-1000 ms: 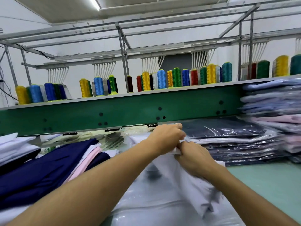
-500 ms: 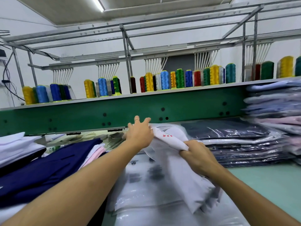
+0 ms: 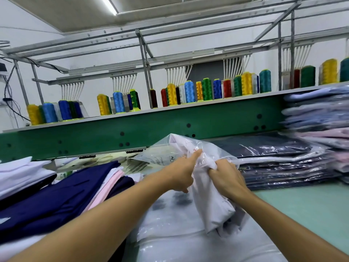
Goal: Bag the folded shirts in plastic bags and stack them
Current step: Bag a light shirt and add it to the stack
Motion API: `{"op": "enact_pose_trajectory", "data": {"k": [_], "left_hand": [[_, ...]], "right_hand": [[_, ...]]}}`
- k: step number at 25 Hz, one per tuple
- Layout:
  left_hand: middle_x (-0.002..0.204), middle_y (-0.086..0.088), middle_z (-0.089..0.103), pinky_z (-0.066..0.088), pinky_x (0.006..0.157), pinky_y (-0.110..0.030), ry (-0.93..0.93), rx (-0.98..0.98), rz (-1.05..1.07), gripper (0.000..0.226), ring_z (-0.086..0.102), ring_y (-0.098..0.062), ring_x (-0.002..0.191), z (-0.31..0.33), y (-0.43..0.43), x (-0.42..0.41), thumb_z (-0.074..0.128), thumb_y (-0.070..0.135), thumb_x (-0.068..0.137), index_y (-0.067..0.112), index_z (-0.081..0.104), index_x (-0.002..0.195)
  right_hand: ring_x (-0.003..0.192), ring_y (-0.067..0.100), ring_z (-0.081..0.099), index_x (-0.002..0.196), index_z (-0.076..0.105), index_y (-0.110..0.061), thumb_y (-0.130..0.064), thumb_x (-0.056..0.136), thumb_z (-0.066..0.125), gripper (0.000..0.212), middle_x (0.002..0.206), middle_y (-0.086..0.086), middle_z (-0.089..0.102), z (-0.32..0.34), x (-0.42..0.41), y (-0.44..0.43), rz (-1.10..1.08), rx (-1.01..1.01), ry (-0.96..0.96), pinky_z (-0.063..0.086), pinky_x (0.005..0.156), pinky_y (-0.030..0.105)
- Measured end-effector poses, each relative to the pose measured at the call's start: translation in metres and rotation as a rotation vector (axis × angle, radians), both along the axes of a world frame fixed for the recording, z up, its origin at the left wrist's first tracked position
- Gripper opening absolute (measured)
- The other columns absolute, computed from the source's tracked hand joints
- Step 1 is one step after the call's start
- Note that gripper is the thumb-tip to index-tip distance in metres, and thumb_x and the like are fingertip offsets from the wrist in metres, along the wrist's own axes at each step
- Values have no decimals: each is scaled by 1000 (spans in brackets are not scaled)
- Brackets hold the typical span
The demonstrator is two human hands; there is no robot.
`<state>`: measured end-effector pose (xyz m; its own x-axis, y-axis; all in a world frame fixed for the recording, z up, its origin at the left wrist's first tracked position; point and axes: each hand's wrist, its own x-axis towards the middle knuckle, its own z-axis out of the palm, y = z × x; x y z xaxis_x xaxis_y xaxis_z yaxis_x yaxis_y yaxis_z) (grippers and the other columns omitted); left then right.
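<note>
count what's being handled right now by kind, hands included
hands: 2, left hand and right hand
white shirt: 1, gripped by the right hand
clear plastic bag: 1, gripped by the left hand, over the shirt's top end
total: 4

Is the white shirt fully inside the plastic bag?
No, only the top of the white shirt is inside the plastic bag; the rest hangs out below.
</note>
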<state>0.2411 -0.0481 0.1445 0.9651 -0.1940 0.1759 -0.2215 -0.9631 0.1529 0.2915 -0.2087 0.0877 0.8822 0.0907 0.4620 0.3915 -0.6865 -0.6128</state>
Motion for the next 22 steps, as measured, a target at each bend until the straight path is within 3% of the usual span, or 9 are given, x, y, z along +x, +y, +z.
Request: {"op": "enact_pose_trajectory", "data": {"k": [3,5,6,8,10,14,17,22], "left_hand": [[136,-15,47,52,87,-46,-307,-181,74,88,54,-32,103,-2,5,-7,54,5,86,27,8,158],[139,-10,42,48,94,-40,-503,-428,180,88,52,-28,109,-11,13,-9,62,9,86,24,12,156],[138,-9,45,45,94,-35,-496,-551,228,89,51,-26,111,-15,17,-9,63,8,86,24,11,157],[132,-8,56,48,92,-34,-311,-720,298,89,56,-27,111,-22,23,-6,59,9,89,29,5,158],[129,-6,60,52,94,-44,-165,-762,286,90,60,-29,110,-24,25,-4,56,9,92,34,0,157],[128,-12,57,56,88,-56,35,-768,57,87,63,-37,111,-22,22,-8,59,-1,90,41,13,151],[134,-12,53,60,87,-45,201,-647,-43,88,62,-30,114,-21,23,-17,60,-9,84,33,19,149],[126,-14,58,60,86,-48,385,-692,11,90,68,-31,107,-12,35,-30,49,-24,82,30,22,149]], "right_hand": [[69,27,55,67,47,-17,-21,87,54,22,71,0,58,2,3,1,123,135,30,34,57,34],[59,21,46,62,48,-16,-15,83,60,24,59,-4,51,5,4,1,207,282,80,32,57,35],[56,18,42,62,49,-17,-13,83,63,25,57,-4,48,6,3,1,251,354,108,31,56,34],[52,14,41,67,55,-17,-12,84,65,21,57,-5,47,6,2,4,344,469,164,31,54,32],[50,12,44,73,60,-12,-11,86,65,14,59,-4,50,3,1,7,400,540,205,34,53,30],[61,16,56,75,65,-5,-16,88,65,17,64,-1,62,0,7,9,307,613,193,44,61,32],[62,21,52,66,55,-10,-19,90,63,26,58,-2,54,0,10,10,166,494,137,40,59,35],[66,27,55,79,61,-2,-18,92,53,22,70,13,60,4,13,30,99,237,95,40,58,37]]}}
